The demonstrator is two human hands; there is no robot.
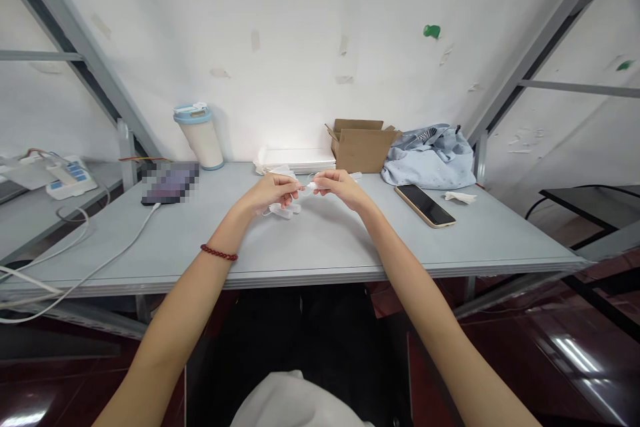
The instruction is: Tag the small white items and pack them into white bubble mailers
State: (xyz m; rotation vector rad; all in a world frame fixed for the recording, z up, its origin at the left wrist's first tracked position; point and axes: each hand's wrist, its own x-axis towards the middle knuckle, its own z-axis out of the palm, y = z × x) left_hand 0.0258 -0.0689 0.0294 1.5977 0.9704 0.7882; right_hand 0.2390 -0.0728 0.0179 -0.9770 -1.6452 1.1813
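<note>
My right hand (341, 187) pinches a small white piece (311, 186) between thumb and fingertips, just above the tabletop. Close beside it, my left hand (275, 192) has thumb and forefinger pressed together; what they hold, if anything, is too small to make out. A thin pale loop seems to run between the two hands. Below my left hand, several small white pieces (283, 211) lie on the grey table (310, 247). Behind both hands is a stack of flat white items (300, 159), partly hidden by them.
An open cardboard box (365, 150) and a light-blue cloth bundle (430, 160) stand at the back right. A phone (425, 205) and crumpled tissue (460, 197) lie at right. At left are a cup (201, 140), a cabled phone (170, 181) and a power strip (71, 178).
</note>
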